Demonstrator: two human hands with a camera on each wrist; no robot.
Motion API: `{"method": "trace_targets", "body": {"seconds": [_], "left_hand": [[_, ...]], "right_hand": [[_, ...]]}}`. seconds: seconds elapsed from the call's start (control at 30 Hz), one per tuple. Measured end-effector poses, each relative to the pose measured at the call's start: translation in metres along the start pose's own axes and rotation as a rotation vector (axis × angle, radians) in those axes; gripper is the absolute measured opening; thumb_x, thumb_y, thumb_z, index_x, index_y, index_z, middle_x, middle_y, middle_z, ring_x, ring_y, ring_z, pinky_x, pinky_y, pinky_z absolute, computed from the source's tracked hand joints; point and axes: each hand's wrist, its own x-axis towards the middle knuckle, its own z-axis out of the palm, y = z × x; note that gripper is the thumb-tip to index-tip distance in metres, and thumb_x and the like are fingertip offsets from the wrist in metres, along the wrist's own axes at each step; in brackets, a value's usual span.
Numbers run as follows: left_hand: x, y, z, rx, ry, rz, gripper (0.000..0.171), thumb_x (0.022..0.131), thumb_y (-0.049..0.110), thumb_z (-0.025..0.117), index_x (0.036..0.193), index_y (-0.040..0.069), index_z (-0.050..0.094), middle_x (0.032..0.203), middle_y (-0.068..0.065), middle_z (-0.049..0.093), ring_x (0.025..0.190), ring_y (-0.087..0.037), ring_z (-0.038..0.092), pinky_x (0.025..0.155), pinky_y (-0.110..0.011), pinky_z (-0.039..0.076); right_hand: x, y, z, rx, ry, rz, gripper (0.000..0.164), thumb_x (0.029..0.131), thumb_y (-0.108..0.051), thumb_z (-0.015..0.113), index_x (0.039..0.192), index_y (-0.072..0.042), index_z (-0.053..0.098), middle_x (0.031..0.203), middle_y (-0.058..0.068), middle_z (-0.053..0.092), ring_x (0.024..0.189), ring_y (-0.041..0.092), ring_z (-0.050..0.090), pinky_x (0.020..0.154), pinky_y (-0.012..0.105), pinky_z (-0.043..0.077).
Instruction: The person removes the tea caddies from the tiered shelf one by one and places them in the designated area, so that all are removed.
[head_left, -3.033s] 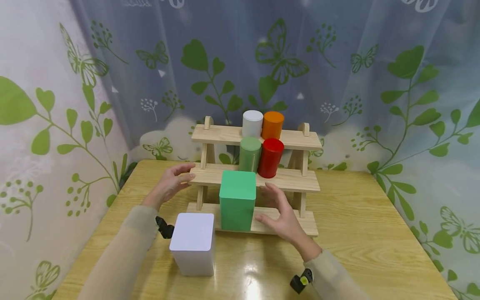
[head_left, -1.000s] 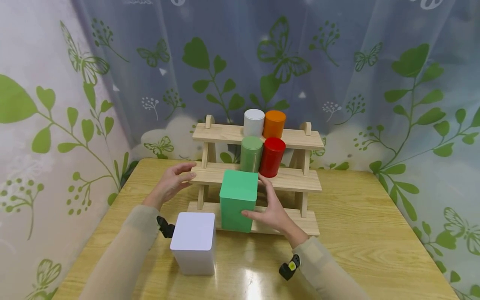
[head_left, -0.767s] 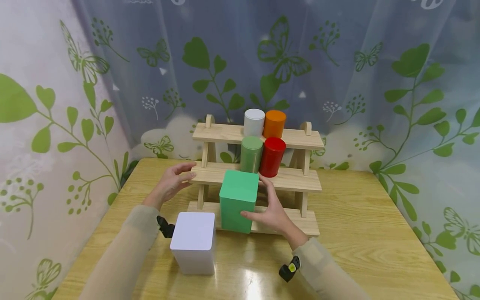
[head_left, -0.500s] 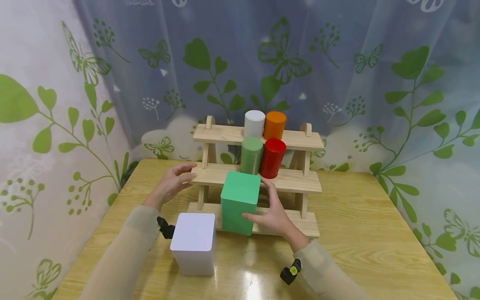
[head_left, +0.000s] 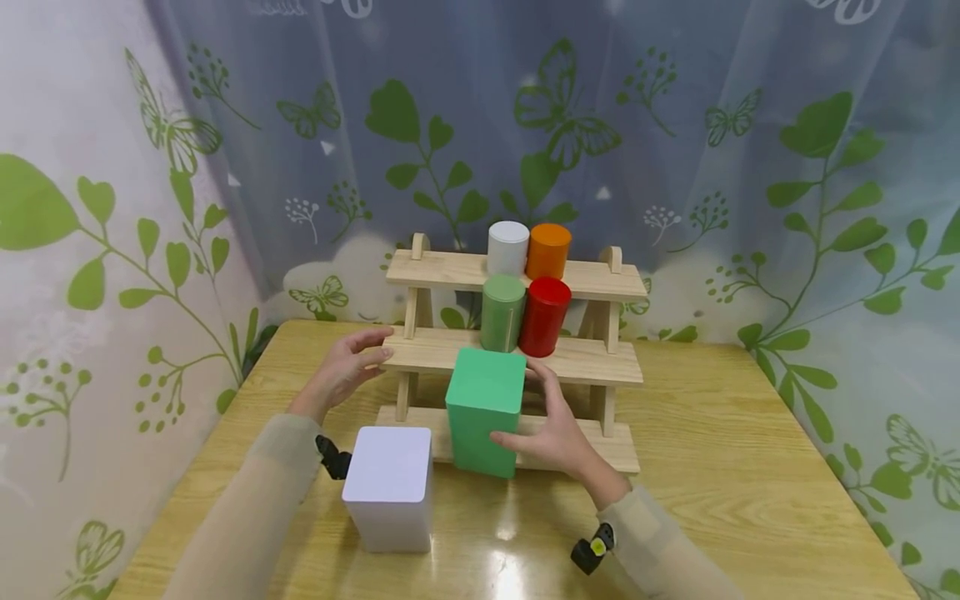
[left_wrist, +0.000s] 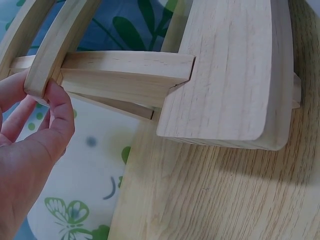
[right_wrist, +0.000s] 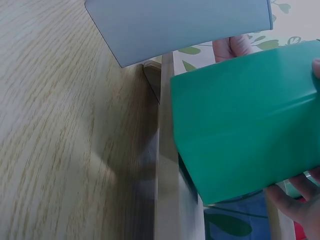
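Note:
A tall green box (head_left: 484, 417) stands at the front of the lowest board of a three-tier wooden shelf (head_left: 592, 360). My right hand (head_left: 555, 429) grips it from the right, thumb on the front face and fingers round the far side. In the right wrist view the green box (right_wrist: 250, 120) is slightly tilted against the board edge. At the shelf's left end, my left hand (head_left: 347, 367) holds the end of the middle board; the left wrist view shows fingers of this hand (left_wrist: 40, 130) pinching the board end (left_wrist: 50, 60).
A white box (head_left: 390, 492) stands on the table (head_left: 720, 450) in front of the shelf, left of the green box. White (head_left: 507, 247) and orange (head_left: 548, 250) cans stand on the top board. Light green (head_left: 502, 312) and red (head_left: 544, 317) cans occupy the middle one.
My right hand, apart from the green box at first, has taken hold of it. The box has shifted slightly right and toward me. My left hand stays at the middle board.

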Motion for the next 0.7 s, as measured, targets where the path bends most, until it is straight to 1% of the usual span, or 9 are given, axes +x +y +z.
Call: {"method": "trace_targets", "body": {"seconds": [0.13,0.2,0.3,0.43,0.57,0.67,0.7], "left_hand": [[0.0,-0.001,0.001,0.007,0.012,0.004,0.048,0.091,0.008,0.061,0.136,0.004,0.044,0.136,-0.014,0.039,0.108,-0.023,0.05,0.097,-0.047,0.038],[0.0,-0.001,0.001,0.008,0.014,0.004,0.049,0.091,0.008,0.06,0.136,0.004,0.044,0.136,-0.014,0.039,0.108,-0.023,0.05,0.098,-0.048,0.037],[0.0,-0.001,0.001,0.005,0.013,0.005,0.048,0.091,0.008,0.06,0.136,0.004,0.044,0.135,-0.015,0.04,0.107,-0.023,0.05,0.098,-0.048,0.037],[0.0,-0.001,0.001,0.012,0.01,0.004,0.049,0.091,0.01,0.061,0.137,0.005,0.044,0.135,-0.013,0.039,0.106,-0.021,0.051,0.096,-0.046,0.039],[0.001,-0.002,0.0,0.012,0.007,0.008,0.051,0.091,0.012,0.062,0.137,0.005,0.043,0.136,-0.014,0.038,0.105,-0.019,0.049,0.091,-0.04,0.043],[0.001,-0.002,0.0,0.005,0.004,0.007,0.053,0.09,0.012,0.062,0.138,0.004,0.042,0.137,-0.015,0.037,0.106,-0.02,0.048,0.088,-0.036,0.045],[0.002,-0.002,0.0,0.004,0.004,0.006,0.053,0.09,0.012,0.062,0.138,0.003,0.042,0.138,-0.016,0.036,0.107,-0.02,0.048,0.088,-0.036,0.045]], "right_hand": [[-0.002,-0.003,-0.003,-0.022,-0.005,-0.01,0.1,0.066,-0.029,0.085,0.144,-0.026,0.023,0.131,0.001,0.041,0.121,0.022,0.039,0.094,0.056,0.034],[-0.003,-0.003,-0.005,-0.025,-0.015,-0.018,0.1,0.066,-0.028,0.085,0.143,-0.026,0.023,0.13,0.002,0.042,0.12,0.022,0.04,0.093,0.056,0.036],[-0.006,-0.005,-0.008,-0.03,-0.028,-0.013,0.099,0.066,-0.026,0.085,0.143,-0.027,0.023,0.129,0.003,0.043,0.117,0.023,0.042,0.09,0.053,0.039],[-0.01,-0.008,-0.012,-0.035,-0.042,-0.006,0.099,0.065,-0.022,0.086,0.142,-0.022,0.023,0.128,0.005,0.043,0.115,0.024,0.044,0.09,0.048,0.041],[-0.014,-0.008,-0.014,0.003,-0.053,-0.021,0.1,0.065,-0.013,0.085,0.142,-0.014,0.022,0.129,0.012,0.043,0.113,0.028,0.045,0.089,0.052,0.042],[-0.017,-0.008,-0.016,0.005,-0.056,-0.033,0.098,0.065,-0.014,0.085,0.142,-0.015,0.023,0.128,0.011,0.044,0.111,0.028,0.048,0.088,0.053,0.043],[-0.019,-0.014,-0.017,-0.006,-0.058,-0.034,0.098,0.065,-0.013,0.085,0.141,-0.013,0.024,0.127,0.012,0.044,0.11,0.028,0.048,0.087,0.053,0.043]]}}
